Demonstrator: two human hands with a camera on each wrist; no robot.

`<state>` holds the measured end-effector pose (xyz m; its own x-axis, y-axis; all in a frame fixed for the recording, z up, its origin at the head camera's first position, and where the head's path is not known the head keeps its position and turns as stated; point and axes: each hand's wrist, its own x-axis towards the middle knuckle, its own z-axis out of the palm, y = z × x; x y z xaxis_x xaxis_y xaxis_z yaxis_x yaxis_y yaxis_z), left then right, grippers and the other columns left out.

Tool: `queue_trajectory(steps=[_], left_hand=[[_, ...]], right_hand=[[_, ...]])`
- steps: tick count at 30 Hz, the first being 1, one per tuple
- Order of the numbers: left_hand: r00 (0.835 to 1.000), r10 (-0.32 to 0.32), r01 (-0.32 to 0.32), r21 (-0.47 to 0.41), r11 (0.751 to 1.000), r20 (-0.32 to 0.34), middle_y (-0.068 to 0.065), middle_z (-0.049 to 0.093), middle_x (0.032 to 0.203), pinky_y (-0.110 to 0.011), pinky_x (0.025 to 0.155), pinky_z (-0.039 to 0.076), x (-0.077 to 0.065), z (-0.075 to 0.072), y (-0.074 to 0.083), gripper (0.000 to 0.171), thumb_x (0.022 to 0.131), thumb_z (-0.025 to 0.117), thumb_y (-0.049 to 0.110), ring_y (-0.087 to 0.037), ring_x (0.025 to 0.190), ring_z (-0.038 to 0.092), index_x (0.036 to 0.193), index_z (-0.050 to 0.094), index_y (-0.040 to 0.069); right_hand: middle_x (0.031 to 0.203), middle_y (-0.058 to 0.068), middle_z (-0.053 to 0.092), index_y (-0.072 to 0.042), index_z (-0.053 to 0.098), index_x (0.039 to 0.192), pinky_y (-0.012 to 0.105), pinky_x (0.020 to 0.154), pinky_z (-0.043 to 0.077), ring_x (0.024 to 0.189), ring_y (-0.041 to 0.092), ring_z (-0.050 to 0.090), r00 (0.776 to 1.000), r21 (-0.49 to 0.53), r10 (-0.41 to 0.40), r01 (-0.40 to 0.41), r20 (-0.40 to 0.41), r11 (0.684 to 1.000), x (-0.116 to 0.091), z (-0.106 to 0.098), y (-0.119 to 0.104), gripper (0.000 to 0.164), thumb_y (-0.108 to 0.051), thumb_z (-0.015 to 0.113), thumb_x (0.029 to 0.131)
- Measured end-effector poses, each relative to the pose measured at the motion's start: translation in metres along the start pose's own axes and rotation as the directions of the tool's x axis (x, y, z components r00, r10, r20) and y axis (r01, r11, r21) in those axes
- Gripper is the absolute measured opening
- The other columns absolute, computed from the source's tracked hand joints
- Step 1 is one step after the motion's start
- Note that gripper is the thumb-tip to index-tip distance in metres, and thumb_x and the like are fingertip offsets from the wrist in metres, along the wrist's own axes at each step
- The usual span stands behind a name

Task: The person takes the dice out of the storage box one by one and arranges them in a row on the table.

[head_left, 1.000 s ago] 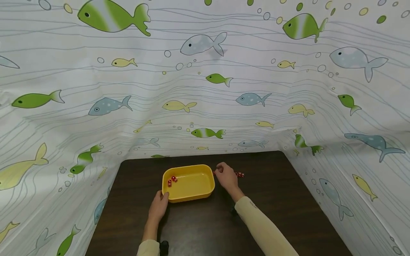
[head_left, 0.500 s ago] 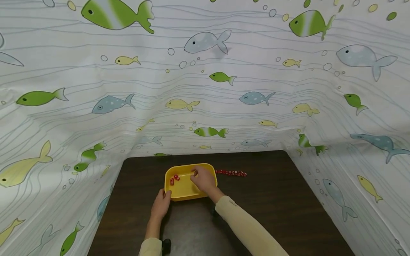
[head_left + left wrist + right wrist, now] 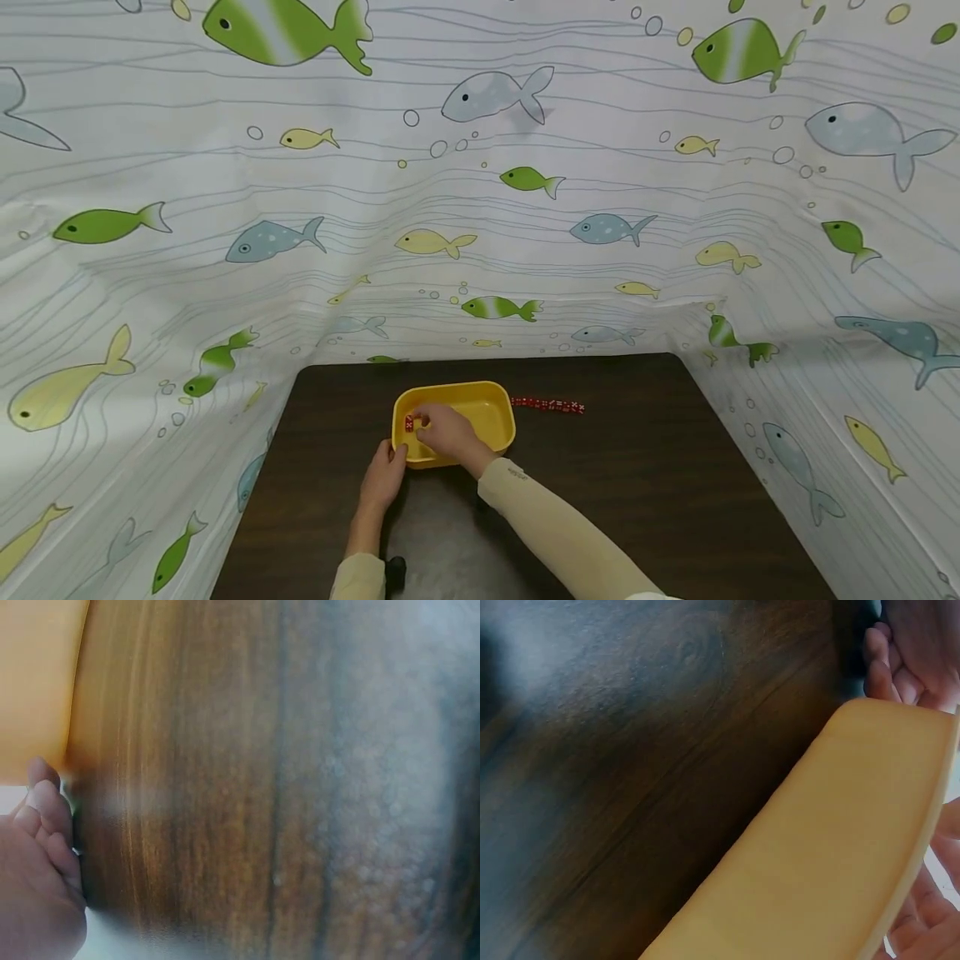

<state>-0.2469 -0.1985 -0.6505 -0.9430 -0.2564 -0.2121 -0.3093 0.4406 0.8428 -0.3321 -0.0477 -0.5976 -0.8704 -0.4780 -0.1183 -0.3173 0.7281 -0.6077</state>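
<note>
The only writing I can spot is on the cuff of the cream right sleeve (image 3: 566,529): a little strip of dark marks (image 3: 517,472) that looks like lettering, but it's way too small to read, so don't ask me what brand it is.

Anyway, the yellow tray (image 3: 491,421) sits on a dark wood-grain table (image 3: 645,483), toward the far edge from the person. The left hand (image 3: 383,477) has it by the near left corner, thumb up on the rim and the other fingers down the outside, so that one's clearly gripping. The left wrist view shows the same corner, with the fingertips right up against the yellow plastic.

The right hand (image 3: 448,435) is over the left half of the tray with its fingers bent inward. I honestly can't tell if there's anything pinched in there, since the fingertips are hidden from the head camera, and the right wrist view mostly gets the tray's outer wall.

One red die (image 3: 408,423) shows inside the tray near its left end, white pips up, just beside those fingertips. The rest I can see are in a row of red dice (image 3: 549,405) on the table, starting right by the tray's right side and trailing off to the right. Pips are visible but too tiny to count.
</note>
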Motion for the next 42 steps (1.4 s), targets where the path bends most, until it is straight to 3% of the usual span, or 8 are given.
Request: queue_trajectory(steps=[5, 11, 20, 26, 32, 37, 42], left_hand=[[1.000, 0.007, -0.007, -0.002, 1.000, 0.005, -0.023, 0.064, 0.135, -0.060, 0.102, 0.047, 0.002, 0.003, 0.001, 0.064, 0.113, 0.039, 0.048, -0.037, 0.119, 0.062, 0.153, 0.047, -0.001], [1.000, -0.008, 0.008, -0.011, 1.000, -0.005, -0.024, 0.064, 0.140, -0.060, 0.103, 0.048, -0.004, 0.006, -0.002, 0.061, 0.113, 0.041, 0.045, -0.038, 0.123, 0.063, 0.151, 0.049, -0.002], [0.999, 0.023, -0.024, -0.021, 0.999, -0.025, -0.023, 0.065, 0.139, -0.061, 0.102, 0.048, -0.004, 0.011, 0.002, 0.059, 0.113, 0.040, 0.045, -0.038, 0.122, 0.064, 0.149, 0.051, -0.001], [0.999, 0.019, -0.019, -0.016, 1.000, -0.027, -0.023, 0.065, 0.140, -0.060, 0.101, 0.048, -0.006, 0.012, -0.001, 0.058, 0.113, 0.040, 0.045, -0.039, 0.123, 0.064, 0.149, 0.052, 0.000], [0.999, 0.017, -0.017, 0.007, 1.000, -0.037, -0.020, 0.068, 0.132, -0.055, 0.094, 0.049, -0.010, 0.005, -0.009, 0.058, 0.113, 0.041, 0.044, -0.033, 0.113, 0.065, 0.147, 0.053, -0.001], [0.999, 0.020, -0.020, 0.017, 1.000, -0.032, -0.019, 0.068, 0.128, -0.054, 0.091, 0.049, -0.008, 0.004, -0.006, 0.061, 0.113, 0.040, 0.047, -0.031, 0.108, 0.065, 0.148, 0.052, -0.001], [0.999, 0.020, -0.019, 0.021, 1.000, -0.037, -0.014, 0.067, 0.114, -0.043, 0.082, 0.045, -0.006, 0.003, -0.002, 0.056, 0.113, 0.041, 0.044, -0.026, 0.097, 0.060, 0.144, 0.054, 0.000]], right_hand=[[0.128, -0.004, 0.075, -0.021, 0.072, 0.138, 0.036, 0.097, 0.058, 0.093, 0.009, 0.062, 1.000, -0.065, 0.016, -0.015, 0.017, 0.998, 0.007, 0.004, -0.002, 0.036, -0.023, 0.072, 0.101], [0.124, -0.006, 0.077, -0.022, 0.076, 0.132, 0.036, 0.097, 0.058, 0.092, 0.008, 0.063, 0.999, -0.093, 0.026, -0.023, 0.029, 0.995, 0.007, 0.011, -0.003, 0.032, -0.022, 0.073, 0.100], [0.127, -0.006, 0.077, -0.023, 0.075, 0.134, 0.037, 0.101, 0.058, 0.101, 0.009, 0.069, 1.000, -0.144, -0.001, 0.000, -0.005, 0.990, 0.014, 0.017, -0.002, 0.035, -0.023, 0.073, 0.100], [0.119, -0.008, 0.076, -0.024, 0.075, 0.132, 0.035, 0.099, 0.057, 0.093, 0.007, 0.064, 1.000, -0.157, 0.007, -0.008, -0.003, 0.987, 0.016, 0.026, -0.001, 0.033, -0.023, 0.074, 0.099], [0.117, -0.008, 0.075, -0.023, 0.073, 0.133, 0.032, 0.097, 0.057, 0.090, 0.006, 0.062, 0.999, -0.143, -0.036, 0.039, 0.025, 0.989, 0.014, 0.037, -0.003, 0.034, -0.022, 0.074, 0.098], [0.117, -0.007, 0.075, -0.021, 0.074, 0.130, 0.033, 0.097, 0.058, 0.089, 0.007, 0.062, 1.000, -0.111, -0.013, 0.014, 0.015, 0.994, 0.012, 0.033, -0.004, 0.032, -0.024, 0.075, 0.099], [0.113, -0.006, 0.075, -0.020, 0.074, 0.125, 0.033, 0.093, 0.058, 0.087, 0.007, 0.062, 1.000, -0.129, -0.003, 0.005, 0.010, 0.992, 0.016, 0.029, -0.004, 0.027, -0.025, 0.074, 0.099]])
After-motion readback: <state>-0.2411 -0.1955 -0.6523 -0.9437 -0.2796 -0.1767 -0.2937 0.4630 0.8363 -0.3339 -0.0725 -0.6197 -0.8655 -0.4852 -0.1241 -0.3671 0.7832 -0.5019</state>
